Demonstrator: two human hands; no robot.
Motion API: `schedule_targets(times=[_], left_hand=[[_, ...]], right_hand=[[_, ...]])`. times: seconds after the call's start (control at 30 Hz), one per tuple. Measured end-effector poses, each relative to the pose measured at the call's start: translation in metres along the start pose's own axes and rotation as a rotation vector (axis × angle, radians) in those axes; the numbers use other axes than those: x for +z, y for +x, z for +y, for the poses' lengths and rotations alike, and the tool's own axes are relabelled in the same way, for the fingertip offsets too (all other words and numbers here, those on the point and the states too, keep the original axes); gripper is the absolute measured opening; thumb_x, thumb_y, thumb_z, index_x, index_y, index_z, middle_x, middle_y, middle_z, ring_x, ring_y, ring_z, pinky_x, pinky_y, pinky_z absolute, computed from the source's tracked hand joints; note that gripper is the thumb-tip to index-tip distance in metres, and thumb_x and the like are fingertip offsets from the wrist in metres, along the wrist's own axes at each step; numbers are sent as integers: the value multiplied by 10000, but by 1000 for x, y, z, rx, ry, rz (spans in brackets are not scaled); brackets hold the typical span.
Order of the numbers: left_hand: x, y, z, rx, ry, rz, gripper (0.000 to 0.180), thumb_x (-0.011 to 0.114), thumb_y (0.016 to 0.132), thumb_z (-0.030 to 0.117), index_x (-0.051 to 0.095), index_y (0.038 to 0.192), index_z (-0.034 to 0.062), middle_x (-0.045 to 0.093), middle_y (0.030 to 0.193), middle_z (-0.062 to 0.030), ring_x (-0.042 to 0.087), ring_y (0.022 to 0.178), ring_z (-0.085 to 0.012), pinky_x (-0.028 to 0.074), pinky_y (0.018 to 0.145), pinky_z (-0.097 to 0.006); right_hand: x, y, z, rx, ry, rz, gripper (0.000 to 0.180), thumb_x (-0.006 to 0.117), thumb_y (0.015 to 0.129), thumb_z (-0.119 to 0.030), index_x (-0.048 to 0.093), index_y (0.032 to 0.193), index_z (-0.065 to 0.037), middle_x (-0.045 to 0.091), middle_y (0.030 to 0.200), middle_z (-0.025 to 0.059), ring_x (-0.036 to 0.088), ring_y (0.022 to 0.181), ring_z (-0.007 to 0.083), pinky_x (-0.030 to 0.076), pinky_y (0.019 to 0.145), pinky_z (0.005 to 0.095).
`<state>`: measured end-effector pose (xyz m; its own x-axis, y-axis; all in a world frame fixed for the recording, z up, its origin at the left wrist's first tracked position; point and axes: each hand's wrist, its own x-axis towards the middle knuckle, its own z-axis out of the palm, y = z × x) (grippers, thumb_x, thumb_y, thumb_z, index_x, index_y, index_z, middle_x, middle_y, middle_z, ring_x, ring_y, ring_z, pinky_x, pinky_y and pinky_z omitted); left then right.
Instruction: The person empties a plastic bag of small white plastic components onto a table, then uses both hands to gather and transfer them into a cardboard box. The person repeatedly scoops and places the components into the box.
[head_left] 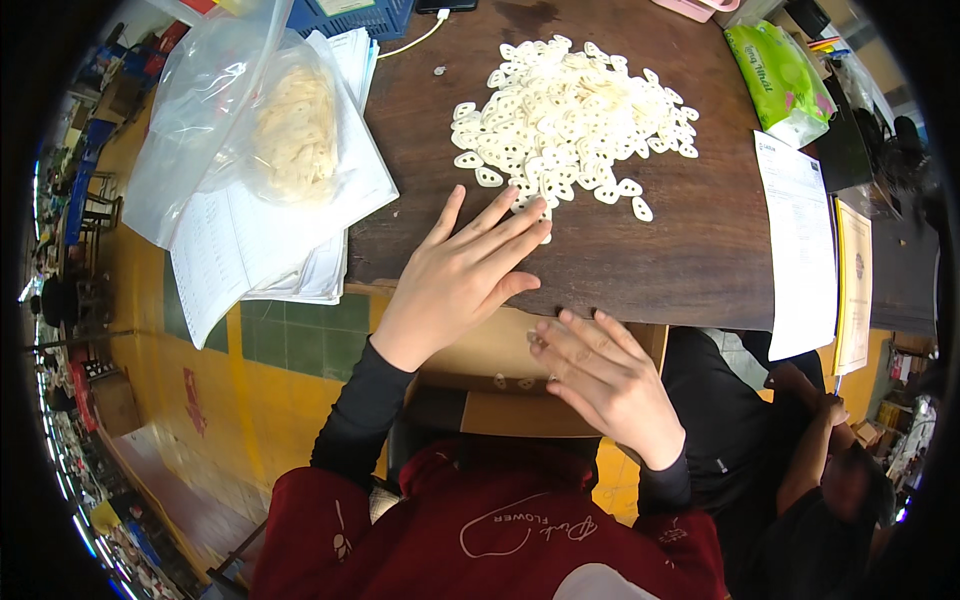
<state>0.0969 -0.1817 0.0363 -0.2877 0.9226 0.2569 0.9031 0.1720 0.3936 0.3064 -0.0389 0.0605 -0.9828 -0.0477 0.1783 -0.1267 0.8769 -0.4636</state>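
Note:
A heap of small flat cream pieces (575, 110), rounded triangles with holes, is spread on the dark wooden table (660, 265). My left hand (460, 270) lies palm down at the heap's near edge, fingers spread, their tips over a few of the pieces. Just beyond the table's front edge, my right hand (605, 380) hovers above an open cardboard box (480, 345), its fingers stretched and slightly blurred. Any small piece under its fingertips is too unclear to make out. A few loose pieces (513, 382) rest inside the box, below the hands.
Left on the table, a clear plastic bag (295, 130) of cream pieces sits on stacked papers (260, 240). A blue crate (350, 18) and a cable (415, 38) are behind. At right are a green tissue pack (780, 85), a paper sheet (797, 240) and a seated person (830, 480).

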Motion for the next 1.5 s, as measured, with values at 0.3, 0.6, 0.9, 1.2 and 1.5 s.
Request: schedule_targets(times=[0.3,0.6,0.9,1.2,1.5], left_hand=[[-11,-13,-5,38,-144,-9,586,663,978,337,548,1528,171,496,1611,-33,403,1528,-260,246,1258,-576],[0,8,-5,4,41,46,571,601,1013,427,561,1497,128,476,1623,-36,436,1501,-275,295,1240,-555],[-9,-3,-1,75,-71,-101,569,682,957,384,582,1475,170,519,1587,15,468,1477,-209,334,1239,-491],[-16,-12,-5,36,-13,-80,562,716,936,312,590,1464,169,529,1581,-2,476,1474,-230,315,1241,-540],[-15,-14,-9,76,-86,-97,501,725,933,290,645,1410,161,557,1556,23,510,1447,-220,317,1238,-533]], right_hand=[[-4,34,20,57,-40,139,497,731,896,-165,676,1379,-62,586,1512,157,533,1427,340,419,1177,497],[-3,12,7,5,38,2,473,772,884,-193,703,1346,-119,625,1471,117,602,1356,304,476,1144,467],[-20,10,17,86,96,150,469,796,847,-139,721,1308,-90,620,1454,170,610,1333,346,491,1124,501],[-2,48,37,82,-156,181,487,761,899,-185,676,1372,-102,610,1485,90,581,1366,290,450,1159,463],[-15,0,16,-75,107,11,400,819,839,-187,773,1230,-121,686,1407,58,602,1372,239,427,1189,460]])
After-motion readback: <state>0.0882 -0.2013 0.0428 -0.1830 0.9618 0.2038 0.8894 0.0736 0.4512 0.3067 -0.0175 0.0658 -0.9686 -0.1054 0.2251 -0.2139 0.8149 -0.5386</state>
